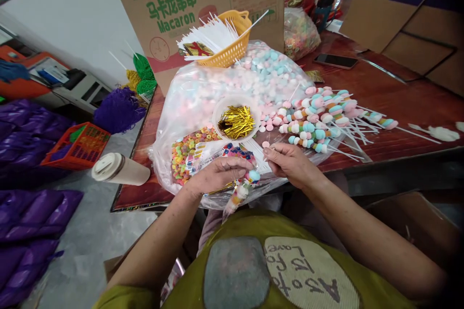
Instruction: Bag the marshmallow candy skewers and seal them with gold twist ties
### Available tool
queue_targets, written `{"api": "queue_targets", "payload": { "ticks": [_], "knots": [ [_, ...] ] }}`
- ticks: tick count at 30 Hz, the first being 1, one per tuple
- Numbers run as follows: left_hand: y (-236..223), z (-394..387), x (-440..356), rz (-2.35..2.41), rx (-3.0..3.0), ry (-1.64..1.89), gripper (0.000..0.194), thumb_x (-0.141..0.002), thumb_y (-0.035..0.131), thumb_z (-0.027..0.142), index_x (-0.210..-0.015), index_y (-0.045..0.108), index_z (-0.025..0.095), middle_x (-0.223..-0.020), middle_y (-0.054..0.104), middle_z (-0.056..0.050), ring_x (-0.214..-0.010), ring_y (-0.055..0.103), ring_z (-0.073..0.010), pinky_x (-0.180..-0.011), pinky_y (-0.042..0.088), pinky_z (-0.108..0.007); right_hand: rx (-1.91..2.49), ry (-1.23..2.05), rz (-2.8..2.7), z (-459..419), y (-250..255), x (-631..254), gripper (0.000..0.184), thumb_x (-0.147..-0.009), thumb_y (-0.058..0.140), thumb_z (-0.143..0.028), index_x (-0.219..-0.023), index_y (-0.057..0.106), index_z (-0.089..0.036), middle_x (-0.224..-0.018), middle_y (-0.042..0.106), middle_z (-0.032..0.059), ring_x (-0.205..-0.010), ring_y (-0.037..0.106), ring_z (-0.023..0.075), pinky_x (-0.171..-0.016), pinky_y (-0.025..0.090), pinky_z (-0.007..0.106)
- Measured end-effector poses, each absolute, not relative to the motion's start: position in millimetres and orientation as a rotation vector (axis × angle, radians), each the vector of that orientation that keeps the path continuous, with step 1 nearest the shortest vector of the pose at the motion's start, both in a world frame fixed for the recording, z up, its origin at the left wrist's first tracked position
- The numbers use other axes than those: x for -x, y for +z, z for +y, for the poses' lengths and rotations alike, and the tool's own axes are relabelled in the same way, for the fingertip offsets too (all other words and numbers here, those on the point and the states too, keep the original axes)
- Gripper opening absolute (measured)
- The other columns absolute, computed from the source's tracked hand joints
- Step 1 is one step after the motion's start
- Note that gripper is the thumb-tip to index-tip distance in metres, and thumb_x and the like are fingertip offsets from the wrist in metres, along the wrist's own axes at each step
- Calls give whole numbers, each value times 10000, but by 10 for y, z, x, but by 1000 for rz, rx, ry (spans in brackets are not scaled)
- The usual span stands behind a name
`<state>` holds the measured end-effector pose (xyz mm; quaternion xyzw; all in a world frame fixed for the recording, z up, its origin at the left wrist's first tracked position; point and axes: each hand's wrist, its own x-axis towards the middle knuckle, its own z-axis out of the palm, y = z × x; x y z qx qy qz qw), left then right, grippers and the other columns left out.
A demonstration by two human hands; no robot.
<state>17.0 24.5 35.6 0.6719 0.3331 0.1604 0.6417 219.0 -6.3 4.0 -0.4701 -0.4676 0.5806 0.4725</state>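
Observation:
My left hand (217,172) is closed round a candy skewer in a clear wrapper (241,189), whose lower end hangs toward my lap. My right hand (289,161) is closed in a pinch beside it, at the wrapper's top; what it pinches is too small to make out. Just beyond my hands lie a white bowl of gold twist ties (236,121) and a stack of printed clear wrappers (232,150). A pile of finished pastel candy skewers (319,116) lies to the right on the wooden table (398,96).
A big clear bag of pink and blue candies (224,87) fills the table's middle, with ring candies (186,149) at its near left. A yellow basket of white sticks (224,41), a Macaron carton (174,9), a phone (335,61) and a lying paper cup (119,169) surround it.

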Motion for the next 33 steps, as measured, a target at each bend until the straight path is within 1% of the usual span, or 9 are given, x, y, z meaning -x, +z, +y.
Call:
{"api": "queue_targets", "payload": {
  "ticks": [5,9,12,15,18,21,23,28,33],
  "knots": [
    [480,330,-161,709,-1899,244,232,-842,541,279,-946,675,121,-890,687,-55,-819,610,-146,-788,476,-261,1079,1559,-1000,-47,68,-2181,390,-707,648,-498,-575,461,-182,-380,379,-78,-324,234,35,-351,109,204],
    [559,362,-152,594,-2261,287,228,-872,493,243,-970,670,139,-879,704,-64,-786,643,-142,-743,482,-235,1022,1613,-923,-51,92,-2200,390,-688,674,-491,-591,460,-180,-376,414,-76,-307,236,27,-345,126,198],
    [585,344,-136,473,-2564,279,243,-894,446,219,-982,658,137,-913,705,-99,-827,656,-160,-747,480,-242,993,1648,-865,-55,111,-2217,391,-670,695,-478,-597,451,-181,-372,430,-77,-297,246,24,-344,147,193],
    [572,314,-126,395,-2806,332,241,-899,431,215,-954,651,134,-922,703,-124,-822,659,-175,-726,489,-263,981,1679,-824,-59,127,-2210,403,-645,719,-463,-588,440,-179,-368,443,-76,-291,256,21,-341,166,184],
    [549,298,-115,330,-2976,459,201,-884,457,212,-896,643,137,-828,707,-108,-732,654,-169,-669,497,-273,985,1687,-805,-58,128,-2188,430,-630,732,-472,-568,424,-177,-368,459,-71,-282,262,17,-332,185,178],
    [569,283,-107,321,-3015,571,171,-881,462,199,-873,623,140,-770,700,-87,-688,643,-150,-631,495,-257,1013,1673,-781,-49,115,-2171,445,-630,731,-486,-560,418,-178,-364,462,-69,-269,258,18,-319,184,177],
    [613,263,-110,338,-2989,578,166,-888,450,192,-896,609,149,-791,699,-78,-705,639,-142,-636,492,-247,1042,1662,-773,-44,110,-2163,446,-628,729,-499,-566,425,-179,-357,457,-71,-265,251,19,-313,174,176],
    [750,213,-173,272,-3032,257,216,-900,389,169,-901,604,153,-804,670,-75,-739,623,-145,-651,474,-245,1105,1627,-813,-39,131,-2130,458,-588,736,-525,-557,435,-181,-344,438,-73,-261,244,17,-300,146,172],
    [847,211,-240,196,-3157,-102,230,-868,385,99,-747,574,149,-676,604,-38,-634,568,-143,-567,405,-255,1129,1627,-839,-36,131,-2107,445,-576,737,-510,-535,446,-176,-345,416,-74,-264,247,17,-296,135,174]
  ]
}}
